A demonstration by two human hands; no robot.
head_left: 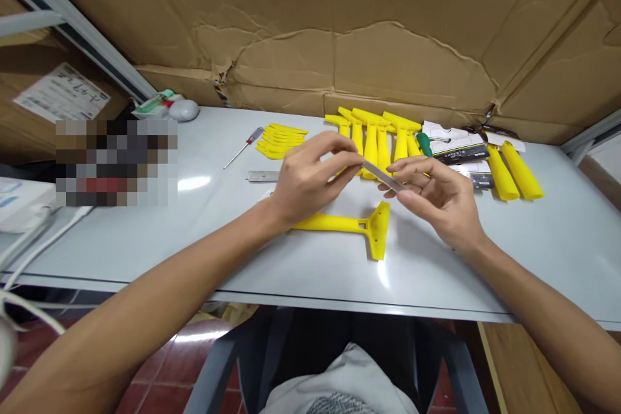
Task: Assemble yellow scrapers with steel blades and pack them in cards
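Note:
A thin flat metal blade (382,174) is held in the air between my two hands. My left hand (310,181) pinches its left end, and my right hand (441,197) grips its right end between thumb and fingers. Below them, a yellow T-shaped scraper handle (334,223) lies on its side on the table, its head to the right and its far end hidden behind my left hand. A flat grey metal piece (262,176) lies just left of my left hand, partly covered by it.
Several yellow scraper handles (371,119) lie at the back of the grey table (194,239). Left of them are yellow flat pieces (281,141) and a screwdriver (244,147). Printed packs (458,150) and two yellow sleeves (521,170) lie right. Cardboard (301,0) walls the back.

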